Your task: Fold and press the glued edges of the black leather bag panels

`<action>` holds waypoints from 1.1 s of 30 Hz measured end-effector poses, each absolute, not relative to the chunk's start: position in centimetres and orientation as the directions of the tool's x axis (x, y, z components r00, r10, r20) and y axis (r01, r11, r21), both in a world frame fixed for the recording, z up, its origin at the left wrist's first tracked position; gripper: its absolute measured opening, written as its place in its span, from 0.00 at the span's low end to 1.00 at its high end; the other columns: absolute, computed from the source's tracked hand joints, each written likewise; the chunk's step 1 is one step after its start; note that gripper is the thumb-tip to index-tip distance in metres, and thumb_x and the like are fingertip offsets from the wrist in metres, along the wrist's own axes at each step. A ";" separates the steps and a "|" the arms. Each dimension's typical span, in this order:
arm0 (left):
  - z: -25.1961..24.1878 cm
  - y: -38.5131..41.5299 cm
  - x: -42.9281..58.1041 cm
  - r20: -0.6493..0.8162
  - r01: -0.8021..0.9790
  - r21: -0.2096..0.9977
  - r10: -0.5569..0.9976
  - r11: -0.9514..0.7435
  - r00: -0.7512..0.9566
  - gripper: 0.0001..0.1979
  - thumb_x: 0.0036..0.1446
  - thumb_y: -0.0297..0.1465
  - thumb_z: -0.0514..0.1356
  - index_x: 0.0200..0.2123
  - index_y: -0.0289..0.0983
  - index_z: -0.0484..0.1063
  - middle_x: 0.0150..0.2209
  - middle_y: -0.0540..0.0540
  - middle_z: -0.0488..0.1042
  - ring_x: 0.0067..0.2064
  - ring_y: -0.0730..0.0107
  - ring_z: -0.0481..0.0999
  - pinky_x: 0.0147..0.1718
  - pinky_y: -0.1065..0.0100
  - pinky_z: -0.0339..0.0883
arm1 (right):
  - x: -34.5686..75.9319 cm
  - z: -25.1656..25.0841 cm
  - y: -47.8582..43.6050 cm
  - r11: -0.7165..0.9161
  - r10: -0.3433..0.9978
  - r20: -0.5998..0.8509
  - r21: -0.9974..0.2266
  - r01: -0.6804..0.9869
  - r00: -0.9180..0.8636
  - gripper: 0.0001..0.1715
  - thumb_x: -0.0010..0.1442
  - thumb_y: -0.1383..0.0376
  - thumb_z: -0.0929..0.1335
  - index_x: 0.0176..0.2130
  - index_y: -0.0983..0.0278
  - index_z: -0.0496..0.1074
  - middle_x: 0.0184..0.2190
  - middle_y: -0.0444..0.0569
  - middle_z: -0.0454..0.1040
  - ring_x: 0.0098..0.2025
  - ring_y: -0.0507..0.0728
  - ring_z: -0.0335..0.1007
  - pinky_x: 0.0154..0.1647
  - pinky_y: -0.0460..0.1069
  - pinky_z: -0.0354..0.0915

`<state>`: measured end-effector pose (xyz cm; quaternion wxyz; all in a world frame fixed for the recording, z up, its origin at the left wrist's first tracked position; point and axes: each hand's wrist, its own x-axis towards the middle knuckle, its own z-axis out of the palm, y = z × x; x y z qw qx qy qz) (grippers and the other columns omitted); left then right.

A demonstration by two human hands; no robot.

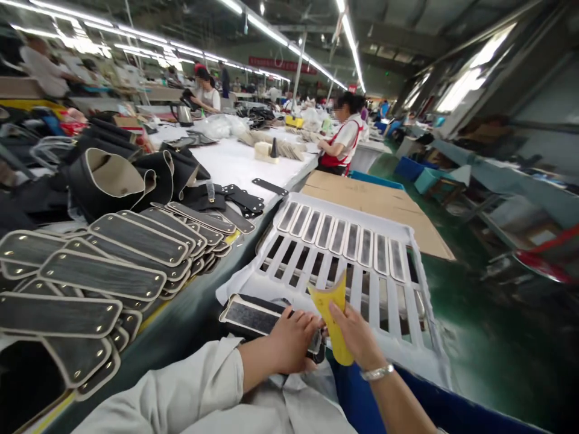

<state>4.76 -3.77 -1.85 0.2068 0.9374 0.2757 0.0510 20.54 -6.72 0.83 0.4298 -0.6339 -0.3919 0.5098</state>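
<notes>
My left hand (296, 339) lies over a dark oblong piece with a pale edge (251, 313), its fingers curled round the right end. Beneath that piece is a black part, mostly hidden by the hand and lap. In my right hand (357, 334) is a yellow curved plastic piece (332, 322) with a notched top, held upright between thumb and fingers. Its lower end is close to my left fingertips; whether they touch, I cannot tell. Just beyond both hands, a white slatted tray (289, 289) carries a row of dark oblong pieces (338, 235) along its far half.
Many riveted dark straps (104, 274) are heaped on the table at left, by black curled panels (111, 181). A loose black strap (270, 186) lies at the table edge. Cardboard (375, 208) lies beyond the tray. A co-worker in a red apron (341, 141) stands farther along the table.
</notes>
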 end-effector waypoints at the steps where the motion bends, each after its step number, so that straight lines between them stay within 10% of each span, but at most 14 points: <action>1: -1.9 -4.1 4.2 0.015 0.466 0.421 0.520 -0.778 0.854 0.42 0.46 0.47 0.63 0.59 0.31 0.55 0.58 0.32 0.61 0.59 0.48 0.58 0.58 0.48 0.45 | 21.2 1.4 -6.4 -0.334 0.942 -0.321 -0.927 0.168 0.097 0.23 0.54 0.47 0.65 0.35 0.65 0.66 0.24 0.46 0.72 0.23 0.53 0.68 0.24 0.48 0.66; 5: -2.2 -3.3 -2.7 0.223 0.342 0.602 0.562 -0.722 0.796 0.23 0.55 0.40 0.57 0.54 0.39 0.64 0.56 0.41 0.66 0.57 0.60 0.63 0.57 0.60 0.53 | 22.7 3.5 -4.7 -0.261 0.920 -0.347 -0.888 0.378 -0.180 0.22 0.54 0.57 0.67 0.46 0.65 0.66 0.34 0.50 0.75 0.29 0.54 0.71 0.28 0.48 0.66; 7: -3.2 -1.6 -7.4 0.336 0.430 0.740 0.838 -0.517 0.430 0.17 0.60 0.38 0.52 0.49 0.38 0.68 0.51 0.43 0.71 0.55 0.60 0.66 0.57 0.60 0.54 | 22.3 4.1 -3.5 -0.230 0.895 -0.365 -0.870 0.437 -0.257 0.25 0.55 0.60 0.66 0.52 0.62 0.64 0.38 0.51 0.75 0.31 0.55 0.71 0.30 0.48 0.67; 10: -5.8 1.2 -11.9 0.048 0.249 0.968 0.999 -0.041 -0.022 0.24 0.61 0.43 0.48 0.54 0.34 0.62 0.52 0.39 0.70 0.55 0.59 0.67 0.55 0.59 0.58 | 20.2 4.1 -0.8 -0.164 0.811 -0.458 -0.776 0.609 -0.365 0.22 0.60 0.58 0.61 0.53 0.59 0.65 0.39 0.52 0.75 0.30 0.56 0.72 0.28 0.48 0.66; 13: -8.1 2.5 -11.7 -0.199 -0.005 0.980 0.978 0.200 0.061 0.31 0.62 0.48 0.39 0.55 0.32 0.62 0.53 0.39 0.69 0.56 0.59 0.66 0.55 0.58 0.58 | 16.6 3.0 2.4 0.121 0.805 -0.457 -0.498 0.859 -0.378 0.21 0.63 0.56 0.57 0.47 0.60 0.70 0.37 0.53 0.76 0.35 0.59 0.72 0.32 0.51 0.64; 18: -8.7 1.9 -9.7 -0.216 -0.123 0.960 0.946 0.250 0.240 0.23 0.62 0.43 0.46 0.48 0.35 0.71 0.52 0.44 0.71 0.54 0.59 0.67 0.58 0.61 0.52 | 10.5 0.3 6.8 0.408 0.803 -0.455 -0.050 0.912 -0.384 0.24 0.64 0.55 0.54 0.38 0.63 0.73 0.31 0.53 0.76 0.34 0.61 0.73 0.31 0.51 0.62; 33: -9.8 2.6 -10.7 -0.287 -0.479 0.778 0.908 0.407 0.306 0.33 0.50 0.36 0.59 0.60 0.38 0.56 0.56 0.41 0.67 0.55 0.53 0.66 0.53 0.57 0.58 | 3.4 -2.3 11.6 0.740 0.638 -0.234 -0.080 0.668 -0.734 0.26 0.66 0.57 0.53 0.33 0.66 0.72 0.30 0.53 0.75 0.33 0.58 0.70 0.35 0.52 0.55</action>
